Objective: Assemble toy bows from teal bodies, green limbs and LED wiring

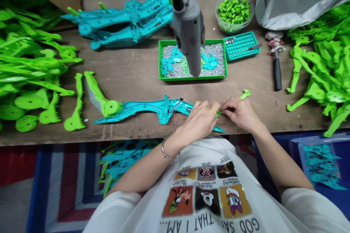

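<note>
A long teal plastic toy shell [153, 108] with red and black wires lies along the near edge of the wooden bench [131, 76], a green piece [101, 98] joined to its left end. My left hand [201, 118] rests on the shell's right end, fingers curled and pinching. My right hand [240, 113] meets it, fingers pinched on a small green plastic part [245, 94] that sticks out to the upper right. What exactly lies between the fingertips is hidden.
A grey electric screwdriver [188, 29] hangs over a green tray [222, 77] of screws and teal bits. Behind: a teal screw holder [242, 45], a bowl of green pieces [233, 12], a hammer [277, 69], stacked teal shells [128, 22]. Green parts are heaped left [30, 69] and right [325, 69].
</note>
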`<state>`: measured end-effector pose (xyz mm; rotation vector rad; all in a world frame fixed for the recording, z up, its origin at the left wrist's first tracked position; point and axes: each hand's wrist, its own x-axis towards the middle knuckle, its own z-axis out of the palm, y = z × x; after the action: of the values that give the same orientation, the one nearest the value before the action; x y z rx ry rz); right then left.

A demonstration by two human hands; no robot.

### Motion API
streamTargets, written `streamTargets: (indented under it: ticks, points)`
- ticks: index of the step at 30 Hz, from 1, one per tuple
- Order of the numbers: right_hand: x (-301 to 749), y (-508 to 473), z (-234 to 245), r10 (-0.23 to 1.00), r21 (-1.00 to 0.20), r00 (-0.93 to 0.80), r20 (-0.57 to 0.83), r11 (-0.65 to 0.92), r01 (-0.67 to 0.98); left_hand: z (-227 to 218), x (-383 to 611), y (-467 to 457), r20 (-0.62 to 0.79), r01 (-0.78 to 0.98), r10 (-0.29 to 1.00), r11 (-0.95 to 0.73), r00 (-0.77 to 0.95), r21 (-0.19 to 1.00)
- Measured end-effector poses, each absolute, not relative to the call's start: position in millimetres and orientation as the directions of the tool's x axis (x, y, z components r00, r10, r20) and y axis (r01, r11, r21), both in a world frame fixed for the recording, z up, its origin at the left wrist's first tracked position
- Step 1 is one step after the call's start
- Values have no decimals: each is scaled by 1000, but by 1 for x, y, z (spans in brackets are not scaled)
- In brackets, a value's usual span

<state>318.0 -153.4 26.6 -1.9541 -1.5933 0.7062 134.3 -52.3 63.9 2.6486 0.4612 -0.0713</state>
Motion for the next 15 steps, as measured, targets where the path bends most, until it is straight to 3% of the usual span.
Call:
streamTargets:
  ticks: [3,9,15]
  points:
    - [318,-152,27,981,-677,180,-71,-181,714,62,127,-50,-113,368,361,-792,926,487]
    - [316,-153,29,980,-688,186,-65,-178,704,61,116,-69,-264,517,445,-760,856,395]
    - [317,-153,29,978,-675,189,-84,-195,712,59,116,-74,-338,553,438,-672,833,492]
